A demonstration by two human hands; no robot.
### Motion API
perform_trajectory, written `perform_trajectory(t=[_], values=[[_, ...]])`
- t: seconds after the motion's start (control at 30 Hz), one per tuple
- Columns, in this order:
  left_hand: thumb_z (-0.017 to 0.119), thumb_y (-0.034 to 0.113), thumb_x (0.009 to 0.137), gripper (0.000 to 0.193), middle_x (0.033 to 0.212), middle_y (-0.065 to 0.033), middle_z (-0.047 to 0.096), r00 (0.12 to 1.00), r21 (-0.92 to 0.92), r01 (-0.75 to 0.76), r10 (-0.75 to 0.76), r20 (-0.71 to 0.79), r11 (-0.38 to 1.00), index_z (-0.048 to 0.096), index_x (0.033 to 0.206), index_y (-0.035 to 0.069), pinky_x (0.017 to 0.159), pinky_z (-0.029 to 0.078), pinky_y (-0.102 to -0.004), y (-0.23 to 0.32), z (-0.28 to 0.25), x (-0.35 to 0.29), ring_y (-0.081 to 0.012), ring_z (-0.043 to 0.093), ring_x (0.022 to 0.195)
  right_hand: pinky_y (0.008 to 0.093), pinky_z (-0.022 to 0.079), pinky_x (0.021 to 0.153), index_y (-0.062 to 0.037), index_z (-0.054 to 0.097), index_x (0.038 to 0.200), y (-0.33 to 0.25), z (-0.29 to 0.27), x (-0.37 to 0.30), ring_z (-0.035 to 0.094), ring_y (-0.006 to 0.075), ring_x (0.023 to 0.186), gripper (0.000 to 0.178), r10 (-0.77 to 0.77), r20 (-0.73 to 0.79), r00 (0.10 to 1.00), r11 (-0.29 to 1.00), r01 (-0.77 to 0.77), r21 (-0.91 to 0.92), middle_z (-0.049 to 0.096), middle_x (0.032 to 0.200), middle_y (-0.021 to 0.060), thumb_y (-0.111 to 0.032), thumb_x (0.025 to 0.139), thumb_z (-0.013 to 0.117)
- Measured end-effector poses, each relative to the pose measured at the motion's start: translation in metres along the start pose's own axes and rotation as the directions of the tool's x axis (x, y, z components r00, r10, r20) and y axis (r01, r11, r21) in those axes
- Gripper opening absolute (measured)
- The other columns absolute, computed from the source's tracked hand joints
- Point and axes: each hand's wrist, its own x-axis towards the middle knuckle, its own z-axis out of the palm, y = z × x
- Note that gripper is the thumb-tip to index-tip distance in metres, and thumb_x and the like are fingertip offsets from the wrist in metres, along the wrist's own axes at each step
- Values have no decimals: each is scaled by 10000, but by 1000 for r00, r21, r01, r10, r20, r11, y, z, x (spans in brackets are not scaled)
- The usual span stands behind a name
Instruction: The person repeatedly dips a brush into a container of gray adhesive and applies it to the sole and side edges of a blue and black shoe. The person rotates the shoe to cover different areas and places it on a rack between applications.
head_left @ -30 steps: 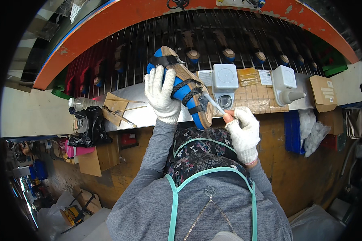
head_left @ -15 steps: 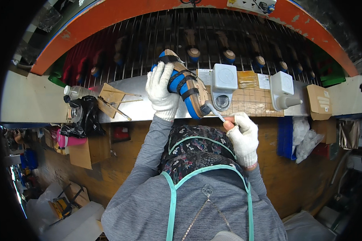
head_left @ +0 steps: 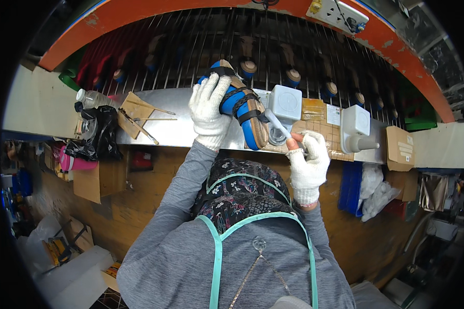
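Observation:
In my gloved left hand point(head_left: 210, 113) is a strappy sandal point(head_left: 250, 114) on a blue shoe last, held tilted over the metal bench top. Its tan sole faces right and black straps wrap round the blue form. My gloved right hand point(head_left: 310, 167), thumb and fingertips bare, pinches a brush point(head_left: 277, 123) with a pale grey handle. The brush's tip is at the sole's edge, beside a black strap; the bristles are mostly hidden. Just right of the sandal stands a white plastic dispenser bottle point(head_left: 285, 102) with a round cup point(head_left: 278, 136) at its near side.
A second white bottle with a spout point(head_left: 355, 126) stands on cardboard at right, near a tan sponge-like block point(head_left: 313, 109). Left lie thin brushes point(head_left: 145, 130), a black plastic bag point(head_left: 102, 131) and a clear bottle point(head_left: 95, 98). Beyond, a metal rod rack point(head_left: 201, 46) holds several sandals.
The brush has moved up along the sole's edge, away from the lower end to beside the strap. My left hand still grips the sandal, now turned slightly. The whole view has shifted a little.

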Motion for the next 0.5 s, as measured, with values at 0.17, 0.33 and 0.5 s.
perform_trajectory(t=[0.17,0.33,0.5], values=[[827,79,623,643,1255,-133,680,994,-36,90,-88,58,995,693,1245,173,1051,453,-505,0,1,-1,-352,641,1168,235,463,659,31,731,977,6,0,4,593,107,817,145,23,116,993,991,-38,127,620,1005,69,-38,851,755],[861,95,692,571,1236,-154,685,979,-156,177,-157,129,972,680,1232,54,1004,526,-356,6,3,-4,-277,656,1170,253,480,728,26,734,989,13,-1,9,597,146,896,150,-15,184,983,990,-11,143,623,1034,85,-40,855,751],[847,70,715,590,1224,-114,687,851,-363,492,-351,390,791,636,1266,57,993,534,-311,15,1,-5,-212,663,1136,259,487,697,7,739,973,16,3,30,607,149,855,144,-125,196,973,985,98,144,633,994,84,-35,836,747]])
